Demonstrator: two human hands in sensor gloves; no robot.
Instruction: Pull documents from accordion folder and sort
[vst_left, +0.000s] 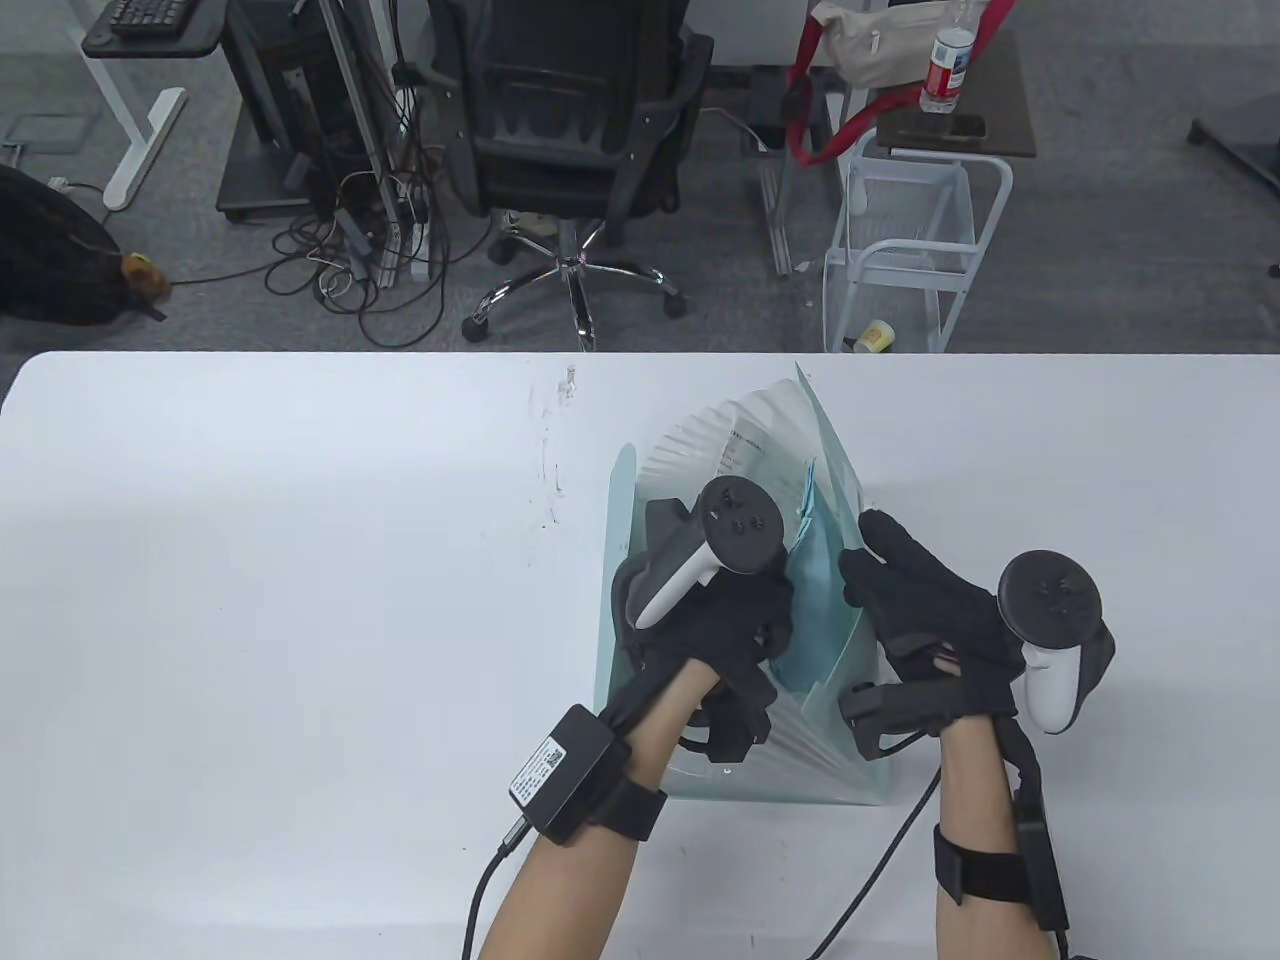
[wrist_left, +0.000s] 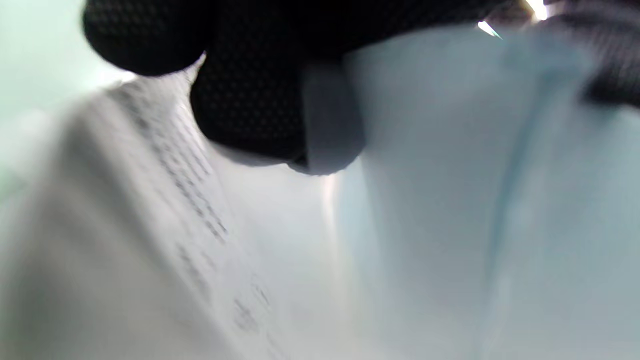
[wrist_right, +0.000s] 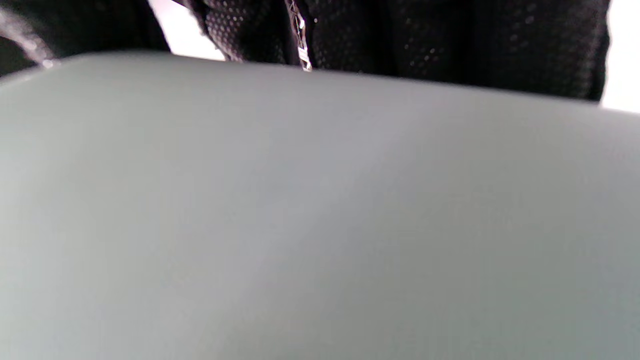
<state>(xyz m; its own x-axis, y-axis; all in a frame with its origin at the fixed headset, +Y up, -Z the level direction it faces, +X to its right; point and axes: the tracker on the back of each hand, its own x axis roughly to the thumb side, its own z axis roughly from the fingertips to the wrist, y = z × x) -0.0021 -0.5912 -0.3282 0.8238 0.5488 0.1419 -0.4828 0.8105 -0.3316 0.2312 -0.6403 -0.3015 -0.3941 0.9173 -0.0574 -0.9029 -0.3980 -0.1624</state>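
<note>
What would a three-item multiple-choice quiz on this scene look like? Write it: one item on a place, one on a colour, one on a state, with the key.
1. Where does the accordion folder stand on the white table?
A. at the far-left corner
B. right of centre, between the hands
C. hanging off the near edge

2. What colour is the folder's plastic?
A. translucent pale green-blue
B. solid red
C. black

3. What state is the folder in?
A. closed and lying flat
C. folded in half
B. fanned open, pockets spread

Key: 1 B, the left hand and right hand flank it right of the table's middle. 2 A, the table view shows see-through green-blue walls. 3 B, the pleats are spread and a printed sheet shows between them, with the left hand reaching in.
</note>
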